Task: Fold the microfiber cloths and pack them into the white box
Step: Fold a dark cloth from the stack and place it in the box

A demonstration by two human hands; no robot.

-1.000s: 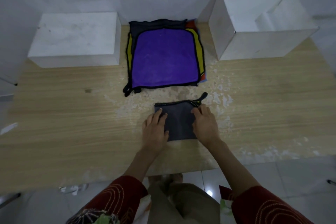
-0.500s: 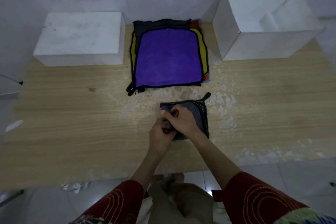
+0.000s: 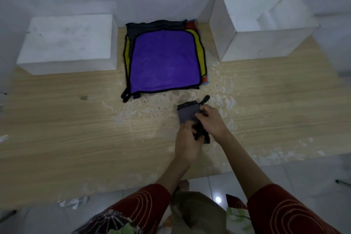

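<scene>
both hands meet on a small folded grey cloth (image 3: 188, 113) that lies on the wooden table (image 3: 76, 129), right of the middle and near the front edge. the left hand (image 3: 187, 138) comes in from the near side, its fingers curled onto the cloth's near edge, where black trim bunches up between the two hands. the right hand (image 3: 212, 122) sits on the cloth's right side, fingers bent and pinching that edge, thumb tucked toward the left hand. how tight either grip is, i cannot tell. a black loop (image 3: 206, 99) sticks out from the cloth's far right corner.

behind the hands, apart from the grey cloth, a flat stack of cloths (image 3: 165, 61) lies with a purple one on top; yellow, dark grey and red edges show beneath it. an open white box (image 3: 266, 43) stands at the back right, just beside the stack, with its opening facing up. a closed white box (image 3: 66, 34) stands at the back left. pale worn patches mark the table around the hands. red patterned sleeves (image 3: 284, 211) cover the upper arms.
</scene>
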